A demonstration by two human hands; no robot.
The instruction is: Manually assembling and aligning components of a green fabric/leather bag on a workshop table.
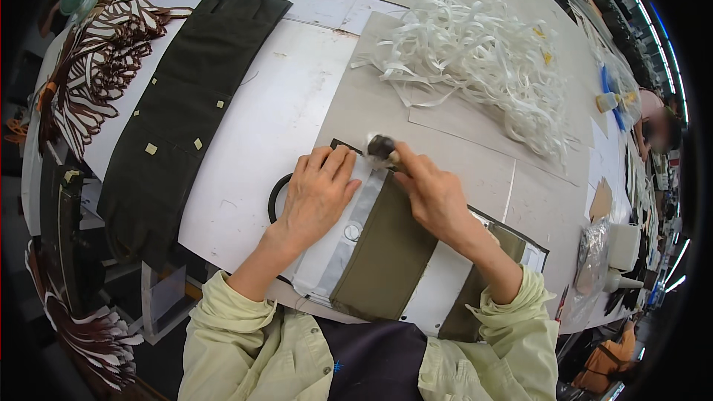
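Observation:
A flat fabric panel (386, 245) with olive and white bands, partly edged in black, lies in front of me. My left hand (318, 189) rests on its far left corner, fingers slightly bent and pressing down, holding nothing. Beside this hand a black loop handle (273, 200) shows in part. My right hand (433, 197) grips a short hammer-like tool (382, 147) with a dark rounded head. The head is at the panel's far edge, just right of my left fingertips, and is blurred; I cannot tell whether it touches. A clear round piece (352, 232) lies on the pale band.
A long dark bag piece (182, 96) with small pale tabs lies at left, beside a pile of brown-and-white strips (100, 59). White ribbons (475, 52) are heaped at far right on grey board (342, 119). A white container (624, 245) stands at the right edge.

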